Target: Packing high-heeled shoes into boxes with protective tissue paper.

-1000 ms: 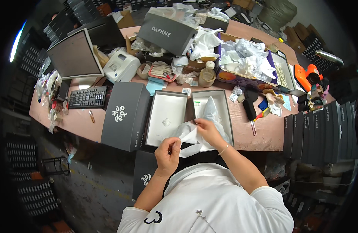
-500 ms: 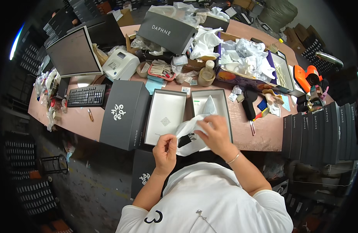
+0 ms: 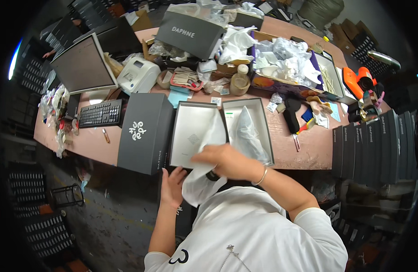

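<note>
My right hand [image 3: 229,162] grips a soft white bag [image 3: 197,188] above the near edge of the open box lid. Part of the bag hangs down toward my shirt, and a pointed white length stretches up over the lid. A small dark piece shows under my right hand; most of what the bag holds is hidden. My left hand [image 3: 172,187] is open beside the hanging part, fingers spread, holding nothing. The shallow grey lid [image 3: 184,124] with a white inside lies in front of me. Right of it, a grey shoe box [image 3: 269,147] holds a pointed, white-wrapped bundle [image 3: 246,133].
A closed dark grey box [image 3: 143,131] stands left of the lid, by a keyboard [image 3: 100,113] and monitor [image 3: 84,65]. Behind are a label printer [image 3: 139,75], a glass jar [image 3: 240,84] and a carton of crumpled paper [image 3: 286,59]. Dark boxes [image 3: 369,152] stand upright at right.
My right hand has moved left and nearer with the white bag, uncovering the wrapped bundle in the box. My left hand has let go of the bag and dropped lower left.
</note>
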